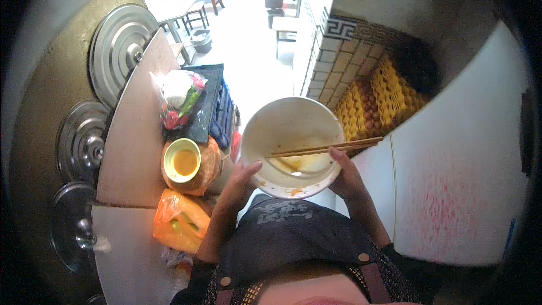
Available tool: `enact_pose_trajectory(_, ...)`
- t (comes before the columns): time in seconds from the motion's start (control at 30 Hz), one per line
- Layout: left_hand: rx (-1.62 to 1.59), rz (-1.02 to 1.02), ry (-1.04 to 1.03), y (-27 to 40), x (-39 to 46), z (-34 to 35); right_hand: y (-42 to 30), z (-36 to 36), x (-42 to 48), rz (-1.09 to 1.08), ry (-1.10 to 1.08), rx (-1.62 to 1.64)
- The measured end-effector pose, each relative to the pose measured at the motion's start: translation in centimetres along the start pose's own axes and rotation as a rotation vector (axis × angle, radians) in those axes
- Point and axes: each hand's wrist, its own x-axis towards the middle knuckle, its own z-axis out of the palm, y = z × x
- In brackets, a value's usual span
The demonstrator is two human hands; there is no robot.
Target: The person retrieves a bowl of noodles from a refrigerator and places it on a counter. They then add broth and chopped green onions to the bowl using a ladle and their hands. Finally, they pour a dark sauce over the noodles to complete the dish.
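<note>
Between my two hands is a large white bowl (292, 123), its inside streaked with yellow-brown residue and food scraps near the front rim. My left hand (244, 178) grips the bowl's left edge with the thumb over the rim. On the opposite side, my right hand (345, 173) holds the rim, its thumb against a pair of wooden chopsticks (360, 143). The chopsticks lie across the bowl, and their ends stick out past the right rim. Fingers under the bowl are hidden.
At left are a yellow cup of orange liquid (185, 163), an orange plastic bag (180, 220) and a clear bag of vegetables (180, 97). Metal lids (123, 53) line the wall. Egg trays (372, 97) are stacked right, beside a white panel (449, 169). Tables (182, 6) stand ahead.
</note>
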Motion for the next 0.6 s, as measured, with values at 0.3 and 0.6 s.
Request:
enact_pose_trajectory(0.3, -0.206, -0.007, 0.142, 8.6, 22.6, -7.3, -6.3, -1.7, 27.8, 0.19, -0.039, 0.107)
enact_pose_trajectory(0.6, -0.128, -0.055, 0.006, 19.4, 48.5, -10.4, -14.6, -5.0, 49.5, 0.025, 0.115, 0.309)
